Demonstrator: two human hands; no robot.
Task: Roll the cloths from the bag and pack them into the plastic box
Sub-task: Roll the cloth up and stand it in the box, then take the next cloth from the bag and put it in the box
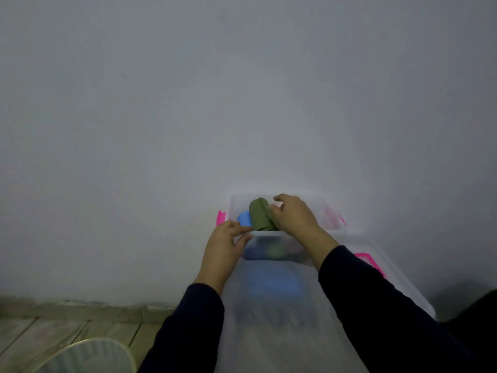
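A small clear plastic box (326, 208) with pink latches stands against the wall. In it sit a rolled blue cloth (243, 218) and a rolled olive-green cloth (258, 214) beside it. My right hand (294, 214) grips the right side of the green roll and holds it down in the box. My left hand (223, 243) holds the box's near rim at its left corner. Through the box's front wall more blue and green cloth shows dimly. The bag is not in view.
The box rests on a larger clear storage bin (269, 313) with a pink latch (368, 261), blue cloth showing through its lid. A pale ribbed basket (88, 356) stands at the lower left on the tiled floor. A grey wall fills the background.
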